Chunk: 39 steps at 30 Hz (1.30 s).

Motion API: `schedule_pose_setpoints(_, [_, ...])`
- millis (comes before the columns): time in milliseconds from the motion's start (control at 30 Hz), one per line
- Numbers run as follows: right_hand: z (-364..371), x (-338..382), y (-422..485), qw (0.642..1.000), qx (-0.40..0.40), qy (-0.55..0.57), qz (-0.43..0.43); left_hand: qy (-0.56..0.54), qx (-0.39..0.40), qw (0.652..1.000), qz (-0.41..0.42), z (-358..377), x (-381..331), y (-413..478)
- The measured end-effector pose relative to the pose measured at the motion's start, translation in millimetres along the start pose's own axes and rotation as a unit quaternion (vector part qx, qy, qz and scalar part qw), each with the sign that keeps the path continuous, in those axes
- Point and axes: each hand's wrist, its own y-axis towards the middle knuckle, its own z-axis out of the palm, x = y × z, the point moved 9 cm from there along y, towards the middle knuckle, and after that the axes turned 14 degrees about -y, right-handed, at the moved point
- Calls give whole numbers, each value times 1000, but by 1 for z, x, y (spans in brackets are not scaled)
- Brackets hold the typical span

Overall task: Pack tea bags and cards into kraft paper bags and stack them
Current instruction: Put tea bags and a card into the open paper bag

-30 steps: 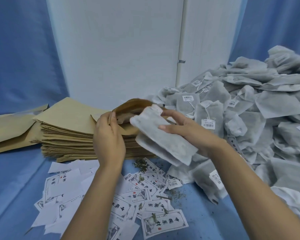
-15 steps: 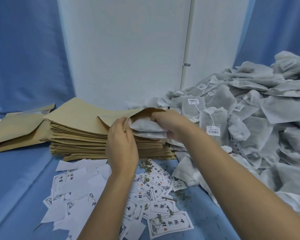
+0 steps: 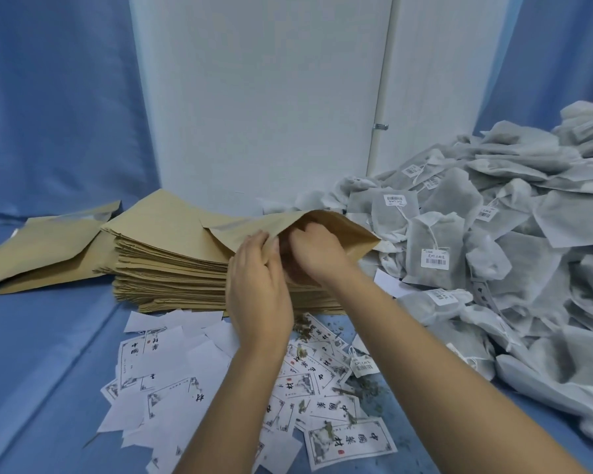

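An open kraft paper bag [image 3: 343, 230] lies on top of the tall stack of flat kraft bags [image 3: 172, 268]. My left hand [image 3: 257, 295] pinches the near lip of its mouth and holds it open. My right hand [image 3: 317, 249] is pushed into the mouth with its fingers curled. The tea bags it carried in are now hidden inside the bag. Printed cards [image 3: 350, 443] lie scattered on the blue cloth below my forearms. A big heap of grey tea bags [image 3: 493, 251] with barcode tags fills the right side.
A few kraft bags [image 3: 48, 248] lie flat to the left of the stack. Loose tea crumbs [image 3: 367, 391] are strewn among the cards. A white panel [image 3: 261, 114] stands behind, with blue cloth [image 3: 42, 336] over the table and at both sides.
My right hand has carried the tea bags from in front of the bag into its mouth, and they have gone out of sight. My left hand kept its hold on the lip.
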Motion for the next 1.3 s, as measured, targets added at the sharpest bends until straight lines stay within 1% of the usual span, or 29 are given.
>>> schedule_pose_setpoints(100, [-2,8,-5,998,-20,-34,-41,-9,-3,1000,6,-3,0,-2])
schedule_pose_setpoints(167, [8,11,-1,995,0,-79,-54,-6,-10,1000,16,-2,-4,-9])
schedule_pose_setpoints(200, [14,13,0,990,13,-121,-65,-6,-12,1000,20,-1,-5,-13])
schedule_pose_setpoints(267, [17,15,1,987,22,-143,-74,5,-11,1000,21,1,-6,-19])
schedule_pose_setpoints(300, [17,15,0,988,23,-130,-77,10,-8,1000,20,3,-5,-18])
schedule_pose_setpoints(333, [16,19,-2,985,21,-141,-98,12,-4,1000,16,4,-4,-16])
schedule_pose_setpoints(367, [14,19,-3,986,3,-126,-112,13,1,1000,11,5,-3,-12])
schedule_pose_setpoints(400, [9,18,-7,986,-18,-113,-122,16,6,1000,5,6,-3,-8])
schedule_pose_setpoints(433, [1,13,-11,989,-60,-67,-114,21,13,1000,0,7,-1,-2])
schedule_pose_setpoints(467, [-12,6,-18,986,-125,-39,-104,24,20,999,-4,9,0,2])
schedule_pose_setpoints(500, [-26,-2,-28,973,-205,-18,-102,29,25,999,-12,10,3,7])
schedule_pose_setpoints(567, [-44,-27,-45,945,-316,19,-85,28,29,999,-34,11,12,15])
schedule_pose_setpoints(600, [-48,-40,-50,938,-340,17,-61,23,27,998,-45,11,17,18])
schedule_pose_setpoints(633, [-50,-54,-51,938,-346,1,-34,18,25,998,-53,11,20,20])
schedule_pose_setpoints(667, [-49,-66,-48,942,-333,-37,-8,13,22,998,-57,11,22,22])
schedule_pose_setpoints(733, [-40,-85,-37,948,-267,-173,4,6,14,998,-58,11,22,26])
schedule_pose_setpoints(767, [-32,-93,-31,940,-226,-256,-3,0,9,998,-61,11,22,28])
schedule_pose_setpoints(800, [-23,-99,-27,923,-183,-338,-13,-9,5,998,-66,11,22,29])
schedule_pose_setpoints(867, [-5,-110,-22,887,-103,-449,-28,-25,-1,997,-76,11,24,30])
schedule_pose_setpoints(933, [6,-118,-21,870,-58,-489,-27,-28,-1,996,-80,11,25,30])
schedule_pose_setpoints(1000, [9,-119,-19,867,-58,-494,-23,-26,1,996,-81,11,26,30])
schedule_pose_setpoints(1067, [3,-116,-19,881,-93,-463,-25,-22,2,996,-82,10,27,30])
schedule_pose_setpoints(1167, [-15,-98,-29,904,-206,-369,-65,-23,4,997,-76,9,27,32])
schedule_pose_setpoints(1200, [-22,-90,-36,903,-252,-338,-83,-22,7,997,-74,9,26,33])
schedule_pose_setpoints(1233, [-30,-83,-43,894,-305,-312,-103,-20,11,997,-73,9,26,34])
schedule_pose_setpoints(1300, [-43,-74,-58,868,-390,-282,-124,-17,12,997,-73,9,26,34])
